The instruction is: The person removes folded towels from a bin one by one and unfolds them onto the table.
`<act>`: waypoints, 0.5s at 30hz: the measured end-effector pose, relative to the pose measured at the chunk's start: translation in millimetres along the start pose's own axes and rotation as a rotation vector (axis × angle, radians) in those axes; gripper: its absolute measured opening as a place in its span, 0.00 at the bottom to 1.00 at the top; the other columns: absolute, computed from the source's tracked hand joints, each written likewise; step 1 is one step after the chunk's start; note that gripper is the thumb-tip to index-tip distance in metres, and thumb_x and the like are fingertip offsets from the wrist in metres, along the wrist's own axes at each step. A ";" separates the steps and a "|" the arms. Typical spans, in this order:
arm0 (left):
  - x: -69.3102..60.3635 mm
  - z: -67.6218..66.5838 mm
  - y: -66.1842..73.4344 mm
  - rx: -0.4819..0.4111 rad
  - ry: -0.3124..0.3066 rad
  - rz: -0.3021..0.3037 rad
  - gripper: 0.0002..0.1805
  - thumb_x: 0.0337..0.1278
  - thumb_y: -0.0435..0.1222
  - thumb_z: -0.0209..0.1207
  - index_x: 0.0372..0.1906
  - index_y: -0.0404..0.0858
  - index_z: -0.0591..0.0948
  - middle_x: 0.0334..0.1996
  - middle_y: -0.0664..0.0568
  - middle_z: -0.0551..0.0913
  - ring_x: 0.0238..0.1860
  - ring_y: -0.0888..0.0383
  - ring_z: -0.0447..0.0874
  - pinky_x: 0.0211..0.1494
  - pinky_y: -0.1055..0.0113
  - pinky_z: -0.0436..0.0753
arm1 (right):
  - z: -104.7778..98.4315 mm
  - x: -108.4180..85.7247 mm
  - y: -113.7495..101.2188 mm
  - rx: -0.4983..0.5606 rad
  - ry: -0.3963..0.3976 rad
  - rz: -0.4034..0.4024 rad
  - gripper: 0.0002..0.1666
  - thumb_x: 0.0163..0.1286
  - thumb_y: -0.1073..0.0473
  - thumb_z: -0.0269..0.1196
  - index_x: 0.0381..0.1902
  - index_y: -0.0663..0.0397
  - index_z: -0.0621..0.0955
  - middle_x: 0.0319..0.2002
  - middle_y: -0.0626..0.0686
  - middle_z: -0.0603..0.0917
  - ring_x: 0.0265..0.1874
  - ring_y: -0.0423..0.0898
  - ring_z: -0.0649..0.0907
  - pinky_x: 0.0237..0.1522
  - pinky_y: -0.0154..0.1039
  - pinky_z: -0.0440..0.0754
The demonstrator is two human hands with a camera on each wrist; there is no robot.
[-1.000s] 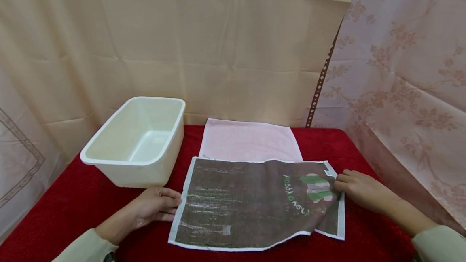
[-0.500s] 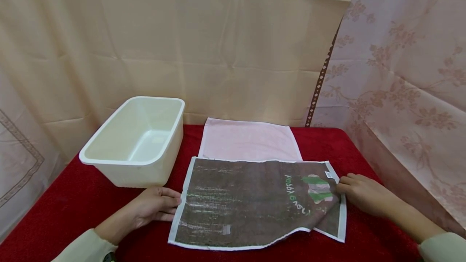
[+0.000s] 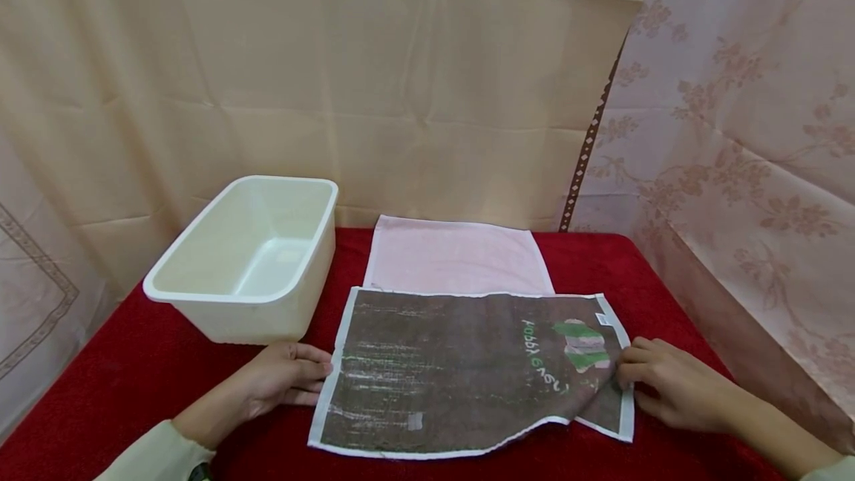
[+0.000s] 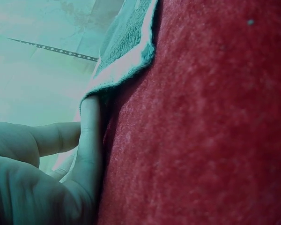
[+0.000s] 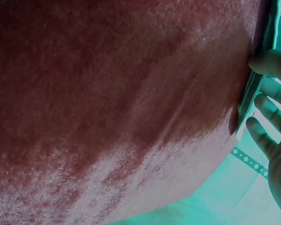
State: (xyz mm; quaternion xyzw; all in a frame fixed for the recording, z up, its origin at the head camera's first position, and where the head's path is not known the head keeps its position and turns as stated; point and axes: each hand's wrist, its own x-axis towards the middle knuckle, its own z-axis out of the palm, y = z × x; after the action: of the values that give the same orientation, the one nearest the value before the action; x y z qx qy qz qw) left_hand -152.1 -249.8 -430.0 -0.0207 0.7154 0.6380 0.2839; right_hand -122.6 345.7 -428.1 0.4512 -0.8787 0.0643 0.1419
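Note:
In the head view a brown towel (image 3: 454,370) with white edges lies spread on the red cloth. It bears a green and pink print and lettering on its right part, and its front right portion is creased over. My left hand (image 3: 283,377) is at its left edge; in the left wrist view one straight finger (image 4: 90,136) reaches under the towel's edge (image 4: 117,77). My right hand (image 3: 675,384) pinches the right edge, and in the right wrist view the thumb (image 5: 269,63) sits at that edge with the other fingers spread beyond it.
Behind the brown towel lies a pink towel (image 3: 461,254), its front side meeting or tucked under the brown one. A cream plastic basin (image 3: 247,321) stands at the back left. Curtains (image 3: 414,80) hang behind the red-covered table (image 3: 601,258).
My right hand has moved slightly toward me along the right edge, and its fingers have spread more. The left hand and the towels stay almost as they were.

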 end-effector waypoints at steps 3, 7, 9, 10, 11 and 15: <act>0.3 0.2 -0.7 -0.005 -0.004 -0.001 0.16 0.68 0.30 0.61 0.54 0.23 0.78 0.36 0.46 0.88 0.36 0.53 0.88 0.42 0.57 0.89 | -1.0 -0.2 -2.3 0.004 -0.004 0.012 0.30 0.39 0.65 0.76 0.30 0.25 0.75 0.37 0.26 0.74 0.37 0.29 0.68 0.38 0.25 0.64; 0.1 0.4 -0.6 -0.007 -0.005 -0.001 0.15 0.68 0.30 0.61 0.54 0.23 0.78 0.36 0.46 0.88 0.36 0.53 0.88 0.42 0.56 0.89 | -5.4 -4.3 0.0 -0.008 0.005 0.016 0.31 0.34 0.65 0.73 0.27 0.23 0.72 0.32 0.23 0.68 0.35 0.27 0.65 0.36 0.24 0.60; -0.1 0.2 -0.4 -0.007 -0.006 0.001 0.15 0.68 0.30 0.61 0.53 0.24 0.78 0.36 0.46 0.88 0.36 0.53 0.88 0.42 0.56 0.89 | -7.1 -7.1 2.0 -0.009 0.011 0.010 0.31 0.32 0.65 0.72 0.26 0.22 0.71 0.31 0.23 0.68 0.35 0.27 0.65 0.36 0.25 0.60; -0.2 0.0 -0.4 -0.008 -0.008 0.003 0.15 0.68 0.30 0.61 0.53 0.24 0.78 0.36 0.46 0.88 0.36 0.53 0.88 0.42 0.56 0.89 | -7.4 -8.6 2.8 -0.009 0.013 0.003 0.31 0.32 0.65 0.72 0.26 0.23 0.72 0.32 0.23 0.69 0.36 0.27 0.66 0.37 0.25 0.60; -0.2 -0.3 -0.3 -0.008 -0.010 0.004 0.15 0.68 0.31 0.61 0.53 0.24 0.78 0.36 0.46 0.88 0.36 0.53 0.88 0.42 0.56 0.89 | -7.4 -9.9 3.4 -0.008 0.009 -0.005 0.31 0.32 0.65 0.72 0.26 0.22 0.72 0.32 0.23 0.69 0.36 0.27 0.66 0.37 0.25 0.61; 0.4 -1.5 -0.9 -0.011 -0.017 0.009 0.14 0.69 0.31 0.61 0.53 0.25 0.79 0.36 0.46 0.88 0.37 0.53 0.88 0.42 0.56 0.89 | -4.6 -12.5 3.3 -0.011 -0.006 -0.054 0.29 0.33 0.64 0.73 0.27 0.23 0.74 0.33 0.23 0.71 0.37 0.28 0.68 0.40 0.27 0.62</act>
State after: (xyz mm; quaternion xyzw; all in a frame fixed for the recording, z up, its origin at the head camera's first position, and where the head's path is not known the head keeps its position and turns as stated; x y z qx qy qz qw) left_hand -152.6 -251.3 -430.9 -0.0137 0.7095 0.6433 0.2872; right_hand -117.4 358.4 -427.6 0.4741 -0.8670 0.0545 0.1435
